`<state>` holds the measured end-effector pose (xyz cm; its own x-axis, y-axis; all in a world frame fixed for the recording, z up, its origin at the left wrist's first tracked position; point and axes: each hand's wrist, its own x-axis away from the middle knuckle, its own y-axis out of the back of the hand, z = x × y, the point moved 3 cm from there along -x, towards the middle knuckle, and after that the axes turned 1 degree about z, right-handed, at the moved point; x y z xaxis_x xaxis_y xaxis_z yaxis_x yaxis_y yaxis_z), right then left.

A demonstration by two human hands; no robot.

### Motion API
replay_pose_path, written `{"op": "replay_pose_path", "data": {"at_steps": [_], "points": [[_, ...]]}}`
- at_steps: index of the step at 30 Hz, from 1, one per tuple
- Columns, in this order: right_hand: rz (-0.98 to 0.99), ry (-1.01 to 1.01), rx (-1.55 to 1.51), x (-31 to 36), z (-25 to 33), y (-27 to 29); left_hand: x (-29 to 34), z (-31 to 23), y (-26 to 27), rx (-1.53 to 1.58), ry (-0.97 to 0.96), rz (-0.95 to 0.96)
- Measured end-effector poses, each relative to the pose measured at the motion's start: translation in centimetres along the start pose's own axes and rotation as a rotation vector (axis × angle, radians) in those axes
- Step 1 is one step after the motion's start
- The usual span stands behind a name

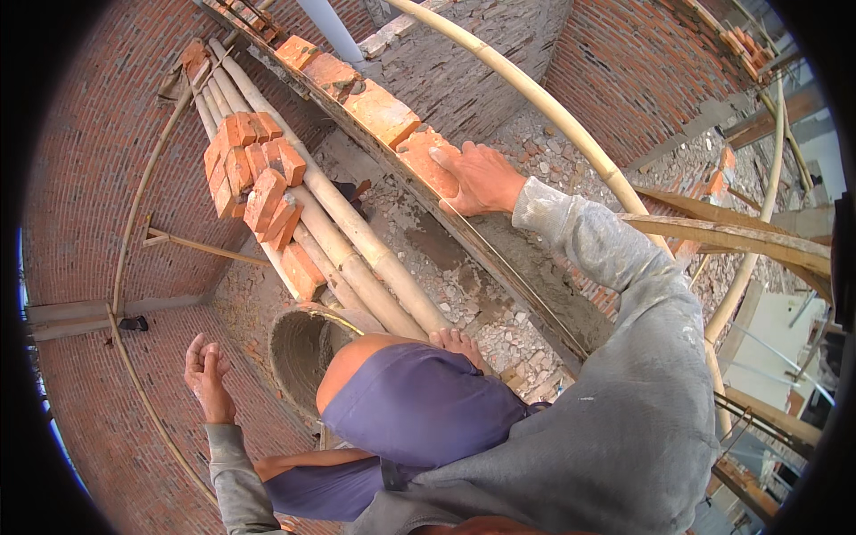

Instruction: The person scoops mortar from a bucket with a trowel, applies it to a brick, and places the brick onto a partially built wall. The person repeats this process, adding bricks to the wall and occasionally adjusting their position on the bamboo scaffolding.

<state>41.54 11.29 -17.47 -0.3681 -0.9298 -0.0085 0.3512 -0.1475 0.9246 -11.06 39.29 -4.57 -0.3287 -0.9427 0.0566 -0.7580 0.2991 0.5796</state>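
At the far left, a brick wall [98,196] fills the view, crossed by a thin bent pole [129,241]. In front of its lower part, the left hand [209,382] is raised on a forearm that comes up from the lower edge in a grey, smeared sleeve [234,468]. Its wrist is nearly straight and its fingers point up and away from the body, loosely bent in a relaxed, fairly wide hold around nothing.

Just right of that hand stands a round bucket [278,349], grey-crusted inside, partly hidden by the person's bent knee. Beyond it, a pile of orange bricks [254,165] rests on pale bamboo poles [357,250] that run diagonally, and a bare foot [462,346] shows near their lower end.

Farther right, a row of laid bricks [379,109] tops a narrow wall, and the end brick [421,162] of that row lies nearest the person. The right hand [481,181] grips its near end, thumb along the upper face and fingers bent down beside it. The right arm reaches forward from the shoulder, elbow bent outward. Grey mortar [544,267] spreads along the wall top below this hand, and at the right a thick curved bamboo pole [535,94] arches past.
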Motion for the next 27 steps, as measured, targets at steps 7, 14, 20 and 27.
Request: {"op": "replay_pose_path", "data": {"at_steps": [7,14,20,27], "points": [[-0.01,0.012,-0.04,0.4,-0.3,-0.1,-0.3,11.0,4.4,-0.099,0.375,-0.021],[0.012,0.051,-0.029,0.5,0.0,0.8,2.7,14.2,0.4,-0.091,0.662,0.224],[-0.096,0.113,0.183,-2.4,2.9,8.8,4.6,10.9,-2.7,-0.244,0.825,0.431],[-0.268,0.649,0.169,-15.1,17.2,12.0,2.7,4.9,-4.0,-0.34,0.335,0.295]]}}
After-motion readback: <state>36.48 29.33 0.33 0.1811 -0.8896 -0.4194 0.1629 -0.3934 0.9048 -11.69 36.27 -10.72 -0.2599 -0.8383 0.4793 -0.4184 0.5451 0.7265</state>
